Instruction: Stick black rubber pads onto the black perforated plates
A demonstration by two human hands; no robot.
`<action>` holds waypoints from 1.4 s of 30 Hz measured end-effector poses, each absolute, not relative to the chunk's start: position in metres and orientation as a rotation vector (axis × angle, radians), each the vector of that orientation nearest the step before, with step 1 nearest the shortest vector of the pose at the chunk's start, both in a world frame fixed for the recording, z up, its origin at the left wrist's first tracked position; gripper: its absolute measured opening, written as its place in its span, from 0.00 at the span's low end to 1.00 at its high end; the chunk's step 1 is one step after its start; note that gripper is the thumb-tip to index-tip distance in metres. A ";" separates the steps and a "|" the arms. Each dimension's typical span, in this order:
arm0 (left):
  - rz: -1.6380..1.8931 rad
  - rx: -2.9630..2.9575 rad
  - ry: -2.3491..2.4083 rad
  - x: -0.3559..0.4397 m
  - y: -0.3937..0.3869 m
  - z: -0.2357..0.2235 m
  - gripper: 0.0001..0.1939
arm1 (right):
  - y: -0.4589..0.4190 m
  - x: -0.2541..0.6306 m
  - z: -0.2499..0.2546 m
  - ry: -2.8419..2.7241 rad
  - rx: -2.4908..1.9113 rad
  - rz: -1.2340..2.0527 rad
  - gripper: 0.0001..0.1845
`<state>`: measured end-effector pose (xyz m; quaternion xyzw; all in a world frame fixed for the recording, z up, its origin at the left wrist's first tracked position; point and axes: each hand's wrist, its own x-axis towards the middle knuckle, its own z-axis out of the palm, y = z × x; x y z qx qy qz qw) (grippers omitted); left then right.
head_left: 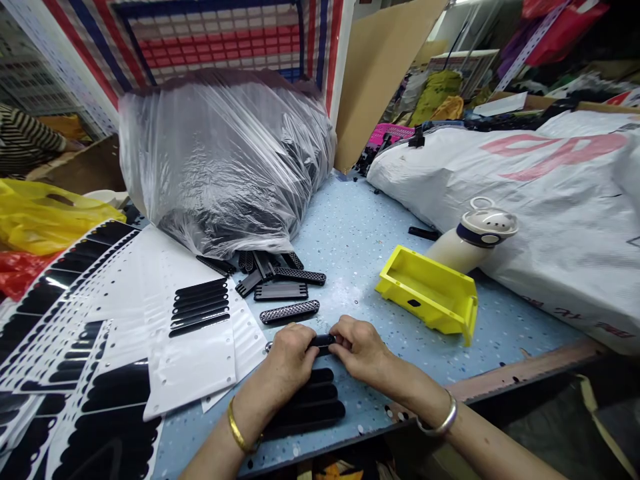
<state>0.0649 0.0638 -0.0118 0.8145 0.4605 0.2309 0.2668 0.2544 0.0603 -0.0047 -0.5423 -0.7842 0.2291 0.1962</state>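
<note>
A slim black strip-shaped piece [323, 341] lies between my hands near the front of the blue speckled table. My left hand [290, 353] grips its left end, while my right hand [357, 343] pinches the right end. Just below are several long black rounded strips [310, 407], side by side and partly under my left forearm. Beyond my hands rests a black piece with a textured face [290, 312], and behind it is a loose group of similar black pieces [281, 291]. White sheets bearing black adhesive-looking strips [193, 360] spread out to the left.
A large clear plastic bag [225, 160] stands at the back. To the right are a yellow bin [425, 293], a bottle [467, 237] and a big white sack [525, 180]. Yellow plastic [55, 213] lies far left, near another person's striped sleeve [25, 137]. The table edge [520, 370] runs in front.
</note>
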 end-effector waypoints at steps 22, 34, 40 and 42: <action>0.475 2.349 1.286 0.066 0.064 -0.001 0.04 | 0.055 0.325 -0.028 -2.400 -1.575 0.124 0.16; 0.475 2.242 1.263 0.070 0.068 0.000 0.03 | 0.038 0.281 0.001 -2.177 -1.296 0.530 0.13; 0.451 2.229 1.273 0.071 0.069 0.001 0.02 | 0.040 0.270 0.006 -2.200 -1.305 0.536 0.11; 0.463 2.228 1.267 0.071 0.069 0.001 0.03 | 0.041 0.268 0.004 -2.215 -1.314 0.533 0.12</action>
